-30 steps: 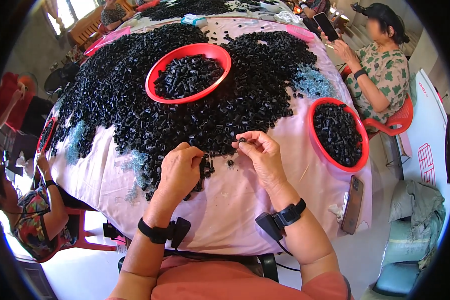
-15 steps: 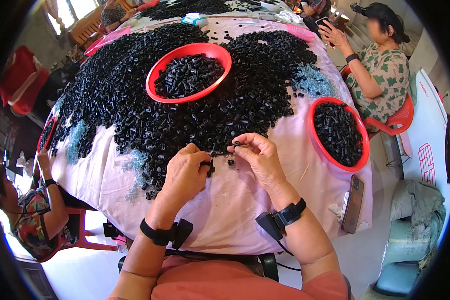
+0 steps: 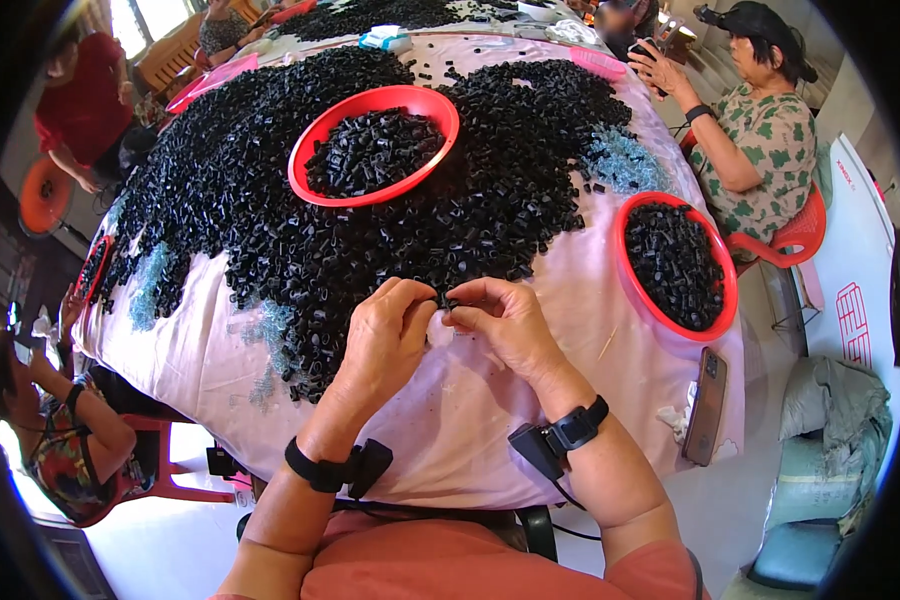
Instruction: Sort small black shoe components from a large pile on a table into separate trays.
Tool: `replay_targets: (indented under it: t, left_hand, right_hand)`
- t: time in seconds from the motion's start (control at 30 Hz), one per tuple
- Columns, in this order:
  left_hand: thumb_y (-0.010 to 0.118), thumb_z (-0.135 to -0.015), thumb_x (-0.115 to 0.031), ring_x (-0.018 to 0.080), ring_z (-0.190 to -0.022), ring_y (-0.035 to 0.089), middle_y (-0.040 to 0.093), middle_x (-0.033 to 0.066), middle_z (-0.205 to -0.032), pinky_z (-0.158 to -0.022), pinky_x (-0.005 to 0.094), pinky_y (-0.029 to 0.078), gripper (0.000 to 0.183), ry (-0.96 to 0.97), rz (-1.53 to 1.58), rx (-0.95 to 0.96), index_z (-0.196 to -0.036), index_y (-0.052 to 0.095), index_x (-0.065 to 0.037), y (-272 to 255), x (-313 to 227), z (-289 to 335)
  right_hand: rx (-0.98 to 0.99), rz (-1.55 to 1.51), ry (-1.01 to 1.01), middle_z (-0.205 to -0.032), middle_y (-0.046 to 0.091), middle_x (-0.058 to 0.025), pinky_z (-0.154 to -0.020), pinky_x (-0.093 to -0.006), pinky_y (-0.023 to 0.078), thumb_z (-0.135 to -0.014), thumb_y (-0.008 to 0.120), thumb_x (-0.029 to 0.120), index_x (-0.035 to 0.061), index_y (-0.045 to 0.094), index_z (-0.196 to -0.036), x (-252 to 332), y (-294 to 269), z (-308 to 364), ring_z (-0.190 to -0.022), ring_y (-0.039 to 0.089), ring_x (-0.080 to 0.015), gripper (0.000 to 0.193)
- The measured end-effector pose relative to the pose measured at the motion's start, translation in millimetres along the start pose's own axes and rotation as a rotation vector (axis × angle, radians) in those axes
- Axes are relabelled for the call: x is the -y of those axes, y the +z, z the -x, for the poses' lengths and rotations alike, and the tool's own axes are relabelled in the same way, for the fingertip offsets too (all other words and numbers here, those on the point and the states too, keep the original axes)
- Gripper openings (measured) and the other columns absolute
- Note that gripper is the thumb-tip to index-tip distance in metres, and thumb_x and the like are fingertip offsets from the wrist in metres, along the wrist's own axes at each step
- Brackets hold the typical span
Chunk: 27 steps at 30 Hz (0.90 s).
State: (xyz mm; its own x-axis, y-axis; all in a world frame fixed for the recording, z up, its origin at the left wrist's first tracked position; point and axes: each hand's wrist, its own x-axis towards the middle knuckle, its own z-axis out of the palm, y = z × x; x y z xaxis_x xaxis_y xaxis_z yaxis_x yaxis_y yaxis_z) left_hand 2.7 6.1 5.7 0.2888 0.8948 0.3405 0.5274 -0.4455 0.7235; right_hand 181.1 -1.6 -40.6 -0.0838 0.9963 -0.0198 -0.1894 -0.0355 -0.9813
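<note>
My left hand (image 3: 385, 328) and my right hand (image 3: 500, 318) meet at the near edge of a large heap of small black plastic pieces (image 3: 370, 255). Between their fingertips sits a small black plastic piece (image 3: 444, 301), pinched from both sides. Its exact shape is too small to make out, and the fingers partly cover it. Just beyond the hands, a red basin (image 3: 305, 190) rests on the heap with more of the black pieces inside. Another red basin (image 3: 625, 262), also filled with black pieces, stands to the right of my right hand.
A phone (image 3: 707, 408) lies at the table's right edge beside crumpled tissue. Clear bluish scraps (image 3: 630, 165) lie in small piles by the heap. A thin stick (image 3: 607, 345) rests on the pink cloth (image 3: 470, 420). Other people sit at the right and left; one stands at far left.
My hands have come together, and the black piece is now pinched between both. A person in red has appeared at the far left. The person at left has raised a hand.
</note>
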Motion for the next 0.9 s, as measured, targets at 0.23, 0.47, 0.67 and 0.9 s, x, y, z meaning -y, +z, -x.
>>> replay_targets:
  t: [0.23, 0.47, 0.67, 0.9]
  left_hand:
    - [0.063, -0.091, -0.005, 0.0178, -0.061, 0.061, 0.064, 0.0122, -0.081, -0.056, 0.0303, 0.047, 0.01, 0.039, 0.005, -0.029, -0.094, 0.068, 0.003, 8.1, -1.2, -1.4]
    - [0.063, -0.09, -0.005, 0.0268, -0.065, 0.064, 0.065, 0.0149, -0.082, -0.058, 0.0345, 0.049, 0.009, -0.011, 0.048, -0.011, -0.091, 0.069, 0.001, 11.6, -3.0, -2.0]
    - [0.061, -0.093, -0.005, 0.0094, -0.063, 0.057, 0.063, 0.0053, -0.079, -0.056, 0.0258, 0.045, 0.012, -0.058, 0.094, -0.018, -0.097, 0.069, 0.003, 6.1, 3.1, -2.3]
    - [0.059, -0.095, -0.008, 0.0115, -0.072, 0.061, 0.067, 0.0072, -0.082, -0.063, 0.0273, 0.048, 0.016, -0.2, 0.249, 0.089, -0.101, 0.068, 0.003, 9.3, 9.8, 0.5]
  right_hand:
    - [0.028, -0.026, -0.021, -0.091, 0.07, -0.0067, -0.071, -0.0249, 0.058, -0.087, 0.07, -0.002, 0.0009, 0.065, -0.102, 6.6, 5.2, 2.6, -0.083, 0.071, -0.0138, 0.017]
    - [0.044, -0.061, -0.011, -0.092, 0.069, -0.0065, -0.07, -0.0251, 0.057, -0.086, 0.07, -0.003, 0.0018, 0.062, -0.102, 5.6, 3.5, 2.5, -0.081, 0.071, -0.0137, 0.018]
    - [0.029, -0.028, -0.013, -0.092, 0.069, -0.0064, -0.071, -0.025, 0.057, -0.085, 0.07, -0.003, 0.0013, 0.063, -0.104, 7.9, 4.7, 3.6, -0.081, 0.071, -0.0133, 0.02]
    - [0.033, -0.012, -0.031, -0.092, 0.07, -0.0061, -0.071, -0.0246, 0.057, -0.085, 0.071, -0.003, 0.0015, 0.064, -0.104, 10.8, 5.4, 4.8, -0.082, 0.071, -0.0129, 0.021]
